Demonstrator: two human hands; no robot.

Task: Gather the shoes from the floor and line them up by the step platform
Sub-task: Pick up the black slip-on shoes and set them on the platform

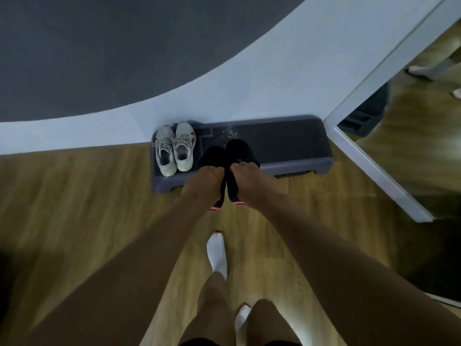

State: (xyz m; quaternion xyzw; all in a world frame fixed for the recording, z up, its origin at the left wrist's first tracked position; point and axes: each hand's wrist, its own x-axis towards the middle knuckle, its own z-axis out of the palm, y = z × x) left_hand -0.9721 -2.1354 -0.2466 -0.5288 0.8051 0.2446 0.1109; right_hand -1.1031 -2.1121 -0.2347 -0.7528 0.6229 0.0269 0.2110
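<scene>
A pair of black shoes [225,168], one gripped in the closed fingers of each hand, left hand [204,177] and right hand [247,176], hangs over the step platform [287,143], right of grey trainers [174,148]; overhanging heels might tip off.

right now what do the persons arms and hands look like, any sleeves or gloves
Both arms are bare along all that shows, with no sleeves in view. The left hand and right hand wear no gloves; no watch, bands or rings are visible, though the picture is blurred.
</scene>
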